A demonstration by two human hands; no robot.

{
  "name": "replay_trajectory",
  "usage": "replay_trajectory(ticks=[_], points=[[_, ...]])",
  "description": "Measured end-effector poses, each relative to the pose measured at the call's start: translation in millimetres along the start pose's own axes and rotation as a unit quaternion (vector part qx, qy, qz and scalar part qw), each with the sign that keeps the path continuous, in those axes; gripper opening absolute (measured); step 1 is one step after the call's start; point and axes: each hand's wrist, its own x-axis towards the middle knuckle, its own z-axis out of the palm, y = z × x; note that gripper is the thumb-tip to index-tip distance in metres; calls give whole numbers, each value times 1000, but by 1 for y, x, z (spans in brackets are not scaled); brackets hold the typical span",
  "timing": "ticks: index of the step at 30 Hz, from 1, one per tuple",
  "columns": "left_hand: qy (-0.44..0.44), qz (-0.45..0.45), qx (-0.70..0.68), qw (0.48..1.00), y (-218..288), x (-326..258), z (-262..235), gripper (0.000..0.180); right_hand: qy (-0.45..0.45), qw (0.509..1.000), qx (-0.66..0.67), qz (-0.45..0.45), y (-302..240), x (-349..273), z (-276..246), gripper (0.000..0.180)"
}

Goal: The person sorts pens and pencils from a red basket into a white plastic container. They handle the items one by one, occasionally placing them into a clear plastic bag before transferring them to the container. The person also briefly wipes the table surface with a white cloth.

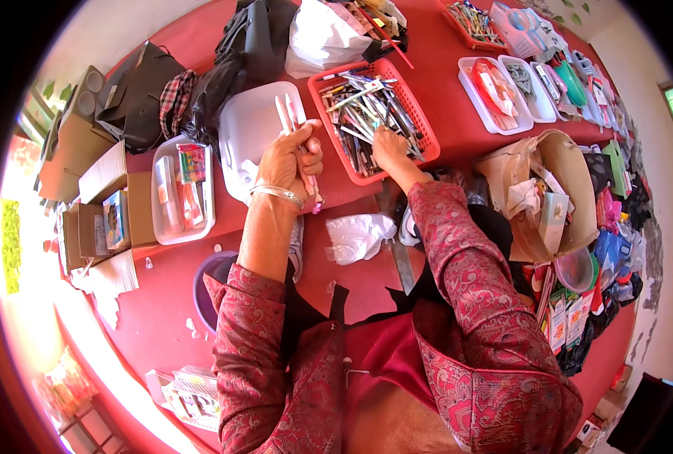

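Note:
My left hand (289, 163) is closed around a few pale pens (285, 113), which stand up out of the fist and stick out below it. A red plastic basket (425, 125) lies just to its right, heaped with many loose pens (366, 106). Over the basket's right part, my right hand (393, 149) reaches down among the pens with its fingers bent together; whatever its fingertips grip is hidden. Behind my left hand sits a translucent white tray (249, 113).
Left of the tray stands a white bin (208, 216) with packets, beside an open cardboard box (141, 204). A large cardboard carton (503, 170) is at the right. Black bags (257, 38) and a white plastic bag (321, 41) lie at the back. A crumpled white bag (359, 236) lies nearer me.

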Motion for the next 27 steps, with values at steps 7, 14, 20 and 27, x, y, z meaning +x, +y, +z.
replay_trajectory(ticks=[7,14,20,27], points=[[-30,-20,-27,999,0,2,3,13,-255,942,192,104,39,29,-31,24],[-15,3,-23,1000,-9,17,-7,17,-239,793,557,63,39,5,-125,19],[51,22,-39,998,-14,12,1,18,-302,708,637,-34,-9,-37,-179,22],[97,201,162,961,3,8,-4,14,-165,874,426,-169,0,-30,-206,20]])
